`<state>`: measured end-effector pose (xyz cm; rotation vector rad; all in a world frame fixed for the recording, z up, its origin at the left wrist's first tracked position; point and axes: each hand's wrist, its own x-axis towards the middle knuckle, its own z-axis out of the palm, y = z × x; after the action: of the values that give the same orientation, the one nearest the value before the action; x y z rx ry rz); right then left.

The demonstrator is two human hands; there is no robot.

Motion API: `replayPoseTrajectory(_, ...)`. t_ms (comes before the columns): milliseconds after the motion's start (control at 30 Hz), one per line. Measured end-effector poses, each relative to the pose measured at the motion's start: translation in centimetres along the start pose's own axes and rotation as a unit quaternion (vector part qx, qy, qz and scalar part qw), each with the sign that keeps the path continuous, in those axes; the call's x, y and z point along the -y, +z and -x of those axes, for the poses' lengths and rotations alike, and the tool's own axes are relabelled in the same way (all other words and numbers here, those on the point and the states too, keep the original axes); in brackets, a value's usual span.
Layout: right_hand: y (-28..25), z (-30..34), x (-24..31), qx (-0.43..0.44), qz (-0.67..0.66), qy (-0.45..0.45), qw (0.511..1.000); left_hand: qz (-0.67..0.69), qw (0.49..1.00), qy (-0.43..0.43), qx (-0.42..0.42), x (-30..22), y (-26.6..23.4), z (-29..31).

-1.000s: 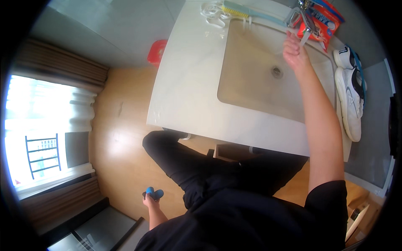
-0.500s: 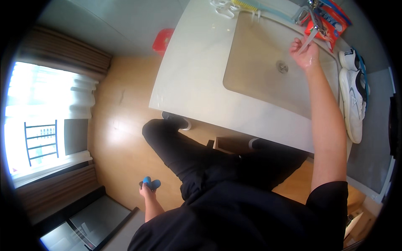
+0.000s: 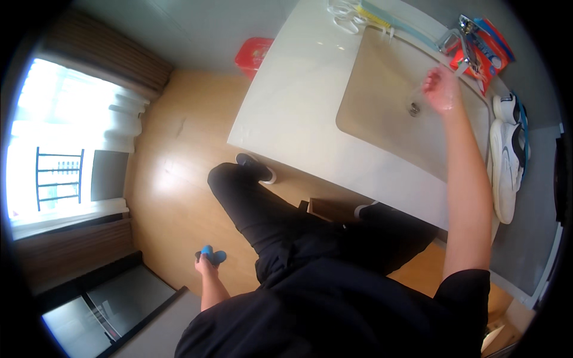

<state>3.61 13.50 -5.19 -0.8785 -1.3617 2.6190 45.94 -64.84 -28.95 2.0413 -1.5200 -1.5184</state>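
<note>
My right hand (image 3: 442,89) is over the sink basin (image 3: 376,89), just in front of the chrome faucet (image 3: 468,51). Its fingers curl toward the palm, the skin looks wet, and nothing shows inside them. The metal drain (image 3: 413,109) lies beside it. Low on the left, away from the counter, my left hand (image 3: 206,264) grips a small blue and dark object with rounded lobes (image 3: 207,251); its kind is not clear.
White sneakers (image 3: 505,170) stand on the counter's right side. A red packet (image 3: 486,59) leans behind the faucet. A yellow-bristled brush (image 3: 376,16) and white cord-like items (image 3: 344,12) lie at the back. The white counter (image 3: 292,101) has a corner near my knee; a red bin (image 3: 253,53) stands beyond.
The view has shifted, so the counter sits slightly lower and further right. My right hand has drawn back a little from the faucet spout. My left hand still grips the lobed object.
</note>
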Motion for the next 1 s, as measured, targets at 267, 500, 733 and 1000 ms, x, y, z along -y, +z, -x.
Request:
replayPoseTrajectory(267, 0.1, 0.6, -1.0, 0.002, 0.523, -0.226, 0.822, 0.004, 1.000, 0.000, 0.000, 0.1, 0.6, 0.2)
replayPoseTrajectory(500, -3.2, -0.3, 0.7, 0.049, 0.101, -0.057, 0.992, 0.004, 1.000, -0.001, -0.008, 0.3, 0.2, 0.4)
replayPoseTrajectory(733, -2.6, 0.0, 0.9, 0.079, 0.330, -0.069, 0.938, 0.013, 1.000, 0.011, -0.010, 0.1, 0.3, 1.6)
replayPoseTrajectory(1000, -6.9, -4.6, 0.3, 0.082, 0.751, -0.282, 0.591, 0.003, 1.000, 0.005, -0.015, 0.2, 0.2, 1.7)
